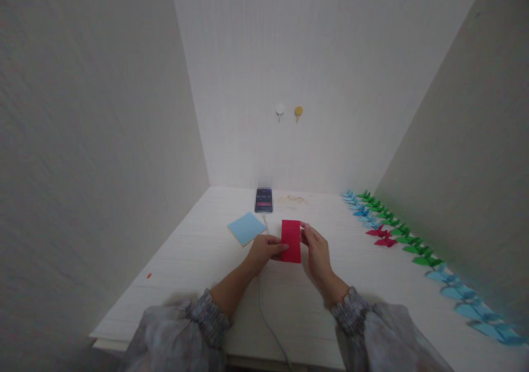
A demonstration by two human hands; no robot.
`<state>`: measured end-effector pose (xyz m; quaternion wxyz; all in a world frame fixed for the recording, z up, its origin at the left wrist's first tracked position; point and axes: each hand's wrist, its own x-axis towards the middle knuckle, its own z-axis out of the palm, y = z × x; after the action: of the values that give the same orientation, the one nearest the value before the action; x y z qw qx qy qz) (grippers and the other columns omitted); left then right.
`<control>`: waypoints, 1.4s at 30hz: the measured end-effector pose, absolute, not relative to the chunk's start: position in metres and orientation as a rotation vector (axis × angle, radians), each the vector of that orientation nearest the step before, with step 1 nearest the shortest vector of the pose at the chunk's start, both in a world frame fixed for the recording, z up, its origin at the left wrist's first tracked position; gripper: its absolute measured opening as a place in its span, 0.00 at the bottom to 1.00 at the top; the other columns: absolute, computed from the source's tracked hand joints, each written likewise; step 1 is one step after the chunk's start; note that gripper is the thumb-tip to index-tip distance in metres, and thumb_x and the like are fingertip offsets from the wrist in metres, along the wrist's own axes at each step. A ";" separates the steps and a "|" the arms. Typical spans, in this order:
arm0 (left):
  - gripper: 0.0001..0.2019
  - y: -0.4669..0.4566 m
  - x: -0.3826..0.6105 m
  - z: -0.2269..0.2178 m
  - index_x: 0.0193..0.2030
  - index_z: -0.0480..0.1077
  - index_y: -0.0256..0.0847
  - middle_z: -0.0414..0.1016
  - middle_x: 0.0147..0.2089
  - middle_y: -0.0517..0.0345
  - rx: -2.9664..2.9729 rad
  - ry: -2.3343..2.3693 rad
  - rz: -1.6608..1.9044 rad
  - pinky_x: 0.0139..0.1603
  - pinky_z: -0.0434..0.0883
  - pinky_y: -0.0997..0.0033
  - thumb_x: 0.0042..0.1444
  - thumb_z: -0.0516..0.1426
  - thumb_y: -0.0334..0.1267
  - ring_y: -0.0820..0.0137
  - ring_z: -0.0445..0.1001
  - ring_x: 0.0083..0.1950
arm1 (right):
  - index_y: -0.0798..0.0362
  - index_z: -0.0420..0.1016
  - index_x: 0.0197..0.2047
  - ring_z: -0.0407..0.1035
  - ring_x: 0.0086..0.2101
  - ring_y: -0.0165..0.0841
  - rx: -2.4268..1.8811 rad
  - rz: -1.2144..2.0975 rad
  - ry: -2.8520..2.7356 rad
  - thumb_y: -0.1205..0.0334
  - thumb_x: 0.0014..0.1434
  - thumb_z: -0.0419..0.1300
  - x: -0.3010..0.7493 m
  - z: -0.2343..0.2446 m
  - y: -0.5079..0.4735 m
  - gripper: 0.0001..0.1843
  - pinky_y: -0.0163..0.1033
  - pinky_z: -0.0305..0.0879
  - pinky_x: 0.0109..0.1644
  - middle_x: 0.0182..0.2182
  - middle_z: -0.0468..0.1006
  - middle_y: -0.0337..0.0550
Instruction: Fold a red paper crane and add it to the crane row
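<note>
A red sheet of origami paper [291,240], folded into an upright rectangle, is held up over the white table. My left hand [264,249] pinches its left edge, the thumb lying on the front face. At the upper right corner, my right hand [316,246] has its thumb and fingertips closed on the edge. Behind my left hand lies a stack of square paper [246,228], light blue on top with an orange edge showing beneath.
A phone [263,200] stands near the back wall, its white cable [266,317] running toward the front edge. Rows of folded paper cranes, green [400,230], blue [458,293] and red [385,241], line the right side. Two hooks [298,111] are on the wall. A small orange scrap [149,275] lies left.
</note>
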<state>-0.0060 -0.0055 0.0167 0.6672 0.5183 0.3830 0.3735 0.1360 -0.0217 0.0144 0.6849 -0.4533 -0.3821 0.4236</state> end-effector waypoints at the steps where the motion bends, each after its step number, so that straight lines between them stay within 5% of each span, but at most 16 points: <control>1: 0.16 -0.005 -0.007 0.016 0.28 0.72 0.30 0.75 0.27 0.50 1.156 0.876 0.866 0.32 0.69 0.69 0.35 0.62 0.42 0.70 0.72 0.26 | 0.55 0.73 0.37 0.69 0.29 0.33 -1.010 0.998 -0.888 0.52 0.49 0.55 0.135 0.016 -0.023 0.17 0.39 0.64 0.35 0.29 0.77 0.43; 10: 0.16 -0.001 -0.010 0.015 0.30 0.71 0.31 0.75 0.28 0.51 1.132 0.851 0.954 0.31 0.69 0.70 0.39 0.60 0.44 0.70 0.72 0.27 | 0.55 0.73 0.20 0.66 0.20 0.31 -1.046 1.182 -0.999 0.57 0.40 0.63 0.133 0.016 -0.025 0.09 0.36 0.62 0.26 0.18 0.74 0.40; 19: 0.14 0.001 -0.012 0.021 0.30 0.71 0.30 0.75 0.28 0.50 1.043 0.835 1.015 0.34 0.70 0.65 0.38 0.61 0.39 0.68 0.73 0.28 | 0.54 0.75 0.23 0.69 0.23 0.34 -0.989 1.248 -0.993 0.59 0.40 0.63 0.134 0.014 -0.025 0.06 0.40 0.64 0.32 0.21 0.77 0.42; 30: 0.15 0.003 -0.020 0.022 0.31 0.70 0.32 0.75 0.29 0.52 1.052 0.755 0.946 0.32 0.69 0.67 0.33 0.63 0.36 0.70 0.72 0.27 | 0.56 0.76 0.33 0.71 0.29 0.36 -0.878 1.380 -1.136 0.61 0.40 0.64 0.147 0.019 -0.025 0.14 0.42 0.64 0.38 0.28 0.78 0.44; 42: 0.08 0.007 -0.024 0.022 0.25 0.71 0.31 0.73 0.24 0.56 1.075 0.717 0.943 0.36 0.68 0.66 0.34 0.61 0.31 0.71 0.71 0.27 | 0.51 0.78 0.27 0.69 0.28 0.33 -0.951 1.207 -1.259 0.63 0.40 0.62 0.151 0.014 -0.024 0.07 0.39 0.63 0.37 0.25 0.78 0.40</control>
<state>-0.0237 0.0071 0.0221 0.6968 0.4821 0.3213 0.4228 0.1508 -0.0238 0.0142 0.5460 -0.4009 -0.5310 0.5091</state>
